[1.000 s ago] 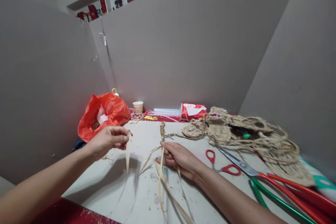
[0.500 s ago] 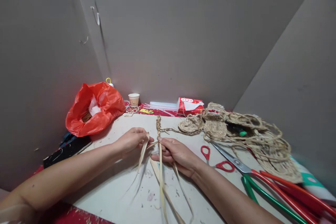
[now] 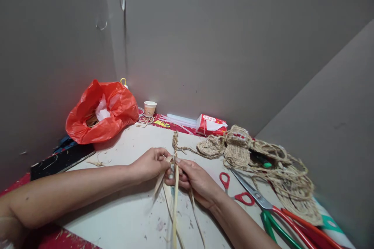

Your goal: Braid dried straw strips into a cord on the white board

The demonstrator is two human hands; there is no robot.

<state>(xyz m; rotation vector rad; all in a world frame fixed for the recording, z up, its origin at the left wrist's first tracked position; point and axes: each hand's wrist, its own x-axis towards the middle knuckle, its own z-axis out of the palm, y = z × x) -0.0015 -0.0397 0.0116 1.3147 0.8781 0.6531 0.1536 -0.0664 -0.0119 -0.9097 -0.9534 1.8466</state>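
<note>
My left hand (image 3: 150,163) and my right hand (image 3: 194,179) meet at the middle of the white table (image 3: 122,210). Both are closed on pale dried leaf strips (image 3: 174,198) that hang down toward me. Just above my fingers a finished braided cord (image 3: 175,142) rises from the strips and runs right to a pile of woven straw pieces (image 3: 242,149). My left fingers pinch a strip against the braid's base. My right fingers grip the strands beside it.
A red plastic bag (image 3: 101,111) sits at the back left, a paper cup (image 3: 150,108) and a red tissue pack (image 3: 210,123) along the wall. Red-handled scissors (image 3: 238,190) and long red and green tubes (image 3: 292,225) lie to the right. A black object (image 3: 60,159) lies at left.
My left hand brought its loose strip rightward from the open table to the braid, joining my right hand. The camera tilted down, so the upper shelf left the view.
</note>
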